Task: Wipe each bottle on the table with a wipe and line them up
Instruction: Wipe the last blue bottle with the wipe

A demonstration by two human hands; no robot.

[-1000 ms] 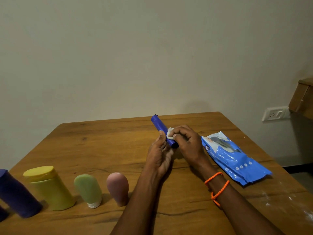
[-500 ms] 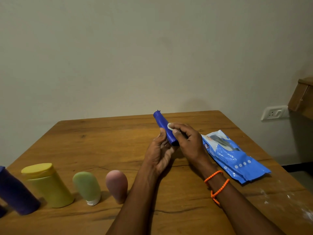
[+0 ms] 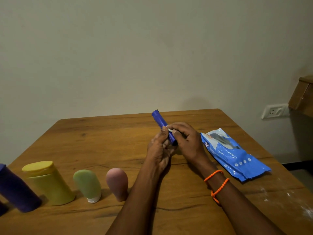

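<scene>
Held above the bench (image 3: pixel 101 133): slim blue bottle (image 3: pixel 160 121), tilted, upper end jutting up-left beyond both grips. Left hand (image 3: pixel 159 150) curled around its lower half from the left. Right hand (image 3: pixel 186 141) pinching a white wipe (image 3: pixel 169 130) against its middle. Right of the bottle, flat: blue wipes pack (image 3: pixel 233 155). Left of the bottle, lined up: pink bottle (image 3: pixel 117 182), green bottle (image 3: pixel 88 184), yellow bottle (image 3: pixel 49 182), purple bottle (image 3: pixel 17 190).
</scene>
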